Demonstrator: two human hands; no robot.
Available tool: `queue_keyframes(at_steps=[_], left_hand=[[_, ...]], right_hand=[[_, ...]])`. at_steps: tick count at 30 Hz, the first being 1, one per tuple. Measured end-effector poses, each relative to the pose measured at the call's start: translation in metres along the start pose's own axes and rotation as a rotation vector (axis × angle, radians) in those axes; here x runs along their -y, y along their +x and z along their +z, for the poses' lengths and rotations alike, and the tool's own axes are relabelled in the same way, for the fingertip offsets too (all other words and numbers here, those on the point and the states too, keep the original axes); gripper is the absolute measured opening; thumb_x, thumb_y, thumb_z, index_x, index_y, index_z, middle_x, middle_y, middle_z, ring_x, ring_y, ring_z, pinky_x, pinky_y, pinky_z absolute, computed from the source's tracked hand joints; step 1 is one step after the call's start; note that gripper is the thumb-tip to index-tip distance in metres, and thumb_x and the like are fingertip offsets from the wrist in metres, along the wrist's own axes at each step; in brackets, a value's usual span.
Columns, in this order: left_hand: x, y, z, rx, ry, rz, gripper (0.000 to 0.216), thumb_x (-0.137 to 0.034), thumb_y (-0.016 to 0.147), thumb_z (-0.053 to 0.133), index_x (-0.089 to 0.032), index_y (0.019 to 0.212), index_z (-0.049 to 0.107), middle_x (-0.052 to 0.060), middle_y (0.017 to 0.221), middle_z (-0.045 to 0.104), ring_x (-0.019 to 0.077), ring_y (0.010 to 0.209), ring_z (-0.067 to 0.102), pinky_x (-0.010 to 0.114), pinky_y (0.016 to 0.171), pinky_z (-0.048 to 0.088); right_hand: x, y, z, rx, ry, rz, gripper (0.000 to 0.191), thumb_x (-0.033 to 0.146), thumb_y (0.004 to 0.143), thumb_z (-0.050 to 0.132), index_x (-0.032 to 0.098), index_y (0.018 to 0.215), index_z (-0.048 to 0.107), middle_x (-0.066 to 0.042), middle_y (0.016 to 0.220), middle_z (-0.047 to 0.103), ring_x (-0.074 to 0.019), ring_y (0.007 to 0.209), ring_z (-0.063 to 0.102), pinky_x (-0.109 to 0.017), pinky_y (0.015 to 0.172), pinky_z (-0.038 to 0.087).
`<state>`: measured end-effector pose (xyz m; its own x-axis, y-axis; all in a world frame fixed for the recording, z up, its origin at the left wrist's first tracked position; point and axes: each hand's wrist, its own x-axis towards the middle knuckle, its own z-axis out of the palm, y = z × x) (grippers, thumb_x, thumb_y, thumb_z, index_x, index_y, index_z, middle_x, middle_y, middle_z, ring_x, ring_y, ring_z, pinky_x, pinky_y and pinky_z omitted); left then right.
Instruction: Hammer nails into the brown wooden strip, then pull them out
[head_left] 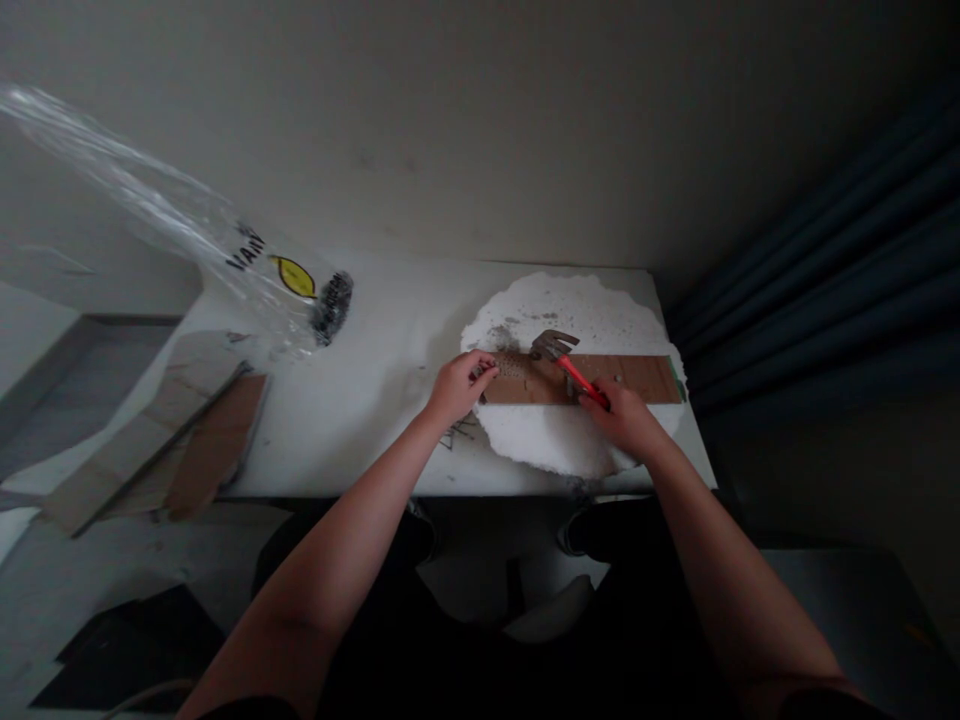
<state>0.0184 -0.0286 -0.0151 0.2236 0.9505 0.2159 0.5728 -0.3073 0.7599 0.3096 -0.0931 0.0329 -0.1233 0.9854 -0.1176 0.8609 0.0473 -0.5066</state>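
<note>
My right hand (624,418) is wrapped round the red handle of a claw hammer (556,346). The hammer's grey metal head is over a brown strip (630,377), which looks like wood or cardboard and has dark specks near its left part. At the strip's left end is my left hand (459,388), its fingers closed in a pinch; what they hold, if anything, is too small to make out. Under the strip lies a rough-edged white slab (525,440) with grey marks. Several thin dark pieces, perhaps nails, lie on the table (360,420) beside my left wrist.
A clear plastic bag with a yellow print (295,277) stretches across the left. Brown boards or cardboard pieces (217,440) lean at the table's left edge. A dark curtain (825,270) hangs on the right, and a wall (480,130) stands behind the table.
</note>
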Motion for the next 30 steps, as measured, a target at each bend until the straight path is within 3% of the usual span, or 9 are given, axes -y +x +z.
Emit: queue_keyframes(at_steps=[12,18,23,30], left_hand=[[0.003,0.0,0.002,-0.01,0.033,0.062,0.018,-0.033,0.091,0.058,-0.021,0.101,0.067,0.004,0.099,0.074,0.0178,0.09,0.069,0.03,0.081,0.054],[0.007,0.0,0.004,-0.009,0.023,0.072,0.018,-0.031,0.091,0.059,-0.021,0.104,0.064,0.006,0.102,0.075,0.0184,0.092,0.07,0.03,0.081,0.055],[0.01,0.0,0.007,-0.028,-0.018,0.009,0.037,-0.033,0.089,0.064,-0.023,0.121,0.051,0.004,0.099,0.076,0.0167,0.079,0.072,0.03,0.075,0.054],[0.006,-0.001,0.006,-0.049,0.031,0.004,0.047,-0.029,0.087,0.067,-0.024,0.127,0.044,0.001,0.095,0.076,0.0151,0.074,0.07,0.028,0.074,0.052]], right_hand=[[0.04,-0.017,-0.039,-0.222,-0.08,-0.077,0.034,0.044,0.097,0.05,0.021,0.115,0.068,-0.008,0.087,0.074,-0.0224,0.075,0.066,-0.029,0.063,0.038],[0.058,-0.017,-0.034,-0.19,-0.152,-0.093,0.04,0.045,0.101,0.042,0.022,0.117,0.071,-0.01,0.092,0.076,-0.0241,0.078,0.067,-0.03,0.065,0.038],[0.071,-0.016,-0.033,-0.18,-0.174,-0.085,0.043,0.045,0.103,0.037,0.024,0.125,0.068,-0.009,0.095,0.076,-0.024,0.081,0.068,-0.03,0.067,0.039],[0.081,-0.018,-0.028,-0.129,-0.34,-0.039,0.044,0.046,0.104,0.035,0.025,0.119,0.07,-0.009,0.087,0.074,-0.023,0.072,0.066,-0.03,0.062,0.036]])
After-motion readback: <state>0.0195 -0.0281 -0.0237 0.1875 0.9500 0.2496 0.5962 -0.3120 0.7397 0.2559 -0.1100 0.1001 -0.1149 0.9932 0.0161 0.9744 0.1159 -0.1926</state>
